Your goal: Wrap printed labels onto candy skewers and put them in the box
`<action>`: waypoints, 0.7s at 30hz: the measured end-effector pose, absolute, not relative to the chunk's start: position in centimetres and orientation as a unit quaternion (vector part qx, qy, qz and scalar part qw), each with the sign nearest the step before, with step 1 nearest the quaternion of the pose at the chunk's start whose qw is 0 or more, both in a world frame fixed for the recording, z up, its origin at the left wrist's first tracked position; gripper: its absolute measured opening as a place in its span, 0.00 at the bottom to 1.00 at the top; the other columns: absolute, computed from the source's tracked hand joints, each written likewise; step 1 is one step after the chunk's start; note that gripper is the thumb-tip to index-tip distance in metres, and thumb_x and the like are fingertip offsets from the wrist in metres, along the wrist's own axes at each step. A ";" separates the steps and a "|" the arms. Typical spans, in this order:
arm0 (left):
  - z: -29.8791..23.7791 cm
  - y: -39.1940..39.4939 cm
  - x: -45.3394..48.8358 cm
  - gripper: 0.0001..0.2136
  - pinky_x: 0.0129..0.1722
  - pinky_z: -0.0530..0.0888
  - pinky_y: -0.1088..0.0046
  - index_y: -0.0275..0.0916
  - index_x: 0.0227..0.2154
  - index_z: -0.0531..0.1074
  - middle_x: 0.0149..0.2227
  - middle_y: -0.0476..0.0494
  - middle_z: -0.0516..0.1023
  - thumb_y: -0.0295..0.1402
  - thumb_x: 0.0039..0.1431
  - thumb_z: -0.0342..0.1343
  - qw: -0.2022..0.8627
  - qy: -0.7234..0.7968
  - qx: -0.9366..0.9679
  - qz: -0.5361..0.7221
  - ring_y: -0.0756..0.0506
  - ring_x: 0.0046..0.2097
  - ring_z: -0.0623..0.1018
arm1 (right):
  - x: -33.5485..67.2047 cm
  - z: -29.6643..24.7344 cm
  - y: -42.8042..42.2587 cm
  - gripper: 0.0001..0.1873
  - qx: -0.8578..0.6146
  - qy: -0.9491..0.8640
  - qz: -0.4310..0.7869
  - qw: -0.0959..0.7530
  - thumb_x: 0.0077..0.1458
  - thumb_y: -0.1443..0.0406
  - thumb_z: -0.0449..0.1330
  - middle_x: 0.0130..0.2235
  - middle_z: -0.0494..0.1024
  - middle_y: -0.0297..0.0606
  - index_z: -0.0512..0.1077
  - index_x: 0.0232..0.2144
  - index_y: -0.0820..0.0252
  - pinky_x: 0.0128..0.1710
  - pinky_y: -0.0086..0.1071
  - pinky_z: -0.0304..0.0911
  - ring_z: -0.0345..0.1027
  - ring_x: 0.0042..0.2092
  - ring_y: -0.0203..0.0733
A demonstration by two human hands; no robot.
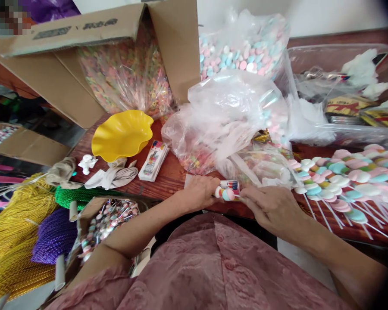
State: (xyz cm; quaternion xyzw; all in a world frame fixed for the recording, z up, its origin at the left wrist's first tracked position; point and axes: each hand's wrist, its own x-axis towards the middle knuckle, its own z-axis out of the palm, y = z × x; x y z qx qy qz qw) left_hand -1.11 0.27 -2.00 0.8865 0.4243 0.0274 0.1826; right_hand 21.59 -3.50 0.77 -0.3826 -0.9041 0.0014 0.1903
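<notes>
At the near edge of the wooden table [168, 174], my left hand [198, 191] and my right hand [271, 206] meet around a short stack of pastel candy pieces [226, 193] on a stick. Both hands are closed in a pinch, the left on the candy end, the right on the stick end. A small printed wrapper [229, 184] lies just behind the candy. To the right lie several finished candy skewers [339, 181] with white sticks pointing toward me.
Clear plastic bags of candy [226, 116] are heaped mid-table, with a cardboard box [93, 64] of bagged candy behind. A yellow wavy bowl [121, 134], a flat printed packet [153, 160] and white ribbon [111, 176] lie left. Gold, green and purple cord spools [26, 228] sit below left.
</notes>
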 end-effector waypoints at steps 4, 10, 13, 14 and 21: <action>-1.3 0.5 -1.0 0.15 0.33 0.68 0.69 0.38 0.39 0.70 0.32 0.42 0.79 0.44 0.58 0.60 0.219 0.428 0.877 -0.010 0.40 0.35 0.79 | 20.3 0.2 -3.8 0.12 -0.372 -0.907 -0.035 0.192 0.62 0.72 0.51 0.23 0.73 0.35 0.72 0.30 0.60 0.28 0.35 0.49 0.64 0.25 0.38; -0.2 0.6 -2.0 0.40 0.46 0.71 0.60 0.38 0.60 0.57 0.51 0.34 0.76 0.40 0.45 0.70 0.181 0.380 0.907 0.010 0.34 0.51 0.76 | 21.2 -0.2 -2.7 0.13 -0.375 -0.907 -0.050 0.184 0.63 0.72 0.51 0.25 0.75 0.35 0.72 0.30 0.60 0.29 0.34 0.50 0.65 0.27 0.37; 0.0 0.7 -2.9 0.39 0.51 0.69 0.55 0.38 0.59 0.59 0.55 0.31 0.72 0.33 0.43 0.70 0.088 0.413 0.906 0.028 0.31 0.54 0.73 | 22.4 -0.5 -2.3 0.12 -0.403 -0.889 -0.004 0.217 0.65 0.68 0.52 0.28 0.78 0.36 0.74 0.32 0.60 0.31 0.33 0.53 0.68 0.29 0.38; 0.0 0.8 -3.1 0.34 0.51 0.70 0.56 0.38 0.56 0.62 0.53 0.32 0.74 0.32 0.45 0.68 0.071 0.427 0.901 0.026 0.32 0.52 0.74 | 22.7 -0.6 -2.2 0.11 -0.410 -0.884 0.015 0.226 0.65 0.67 0.52 0.28 0.78 0.36 0.74 0.33 0.59 0.31 0.33 0.54 0.69 0.30 0.38; -0.6 0.5 -3.0 0.07 0.41 0.72 0.67 0.38 0.39 0.71 0.40 0.39 0.78 0.33 0.59 0.56 0.155 0.472 0.867 -0.036 0.40 0.44 0.77 | 22.3 -1.4 -2.7 0.11 -0.404 -0.881 0.026 0.244 0.64 0.67 0.53 0.28 0.79 0.35 0.74 0.32 0.58 0.31 0.32 0.54 0.69 0.30 0.37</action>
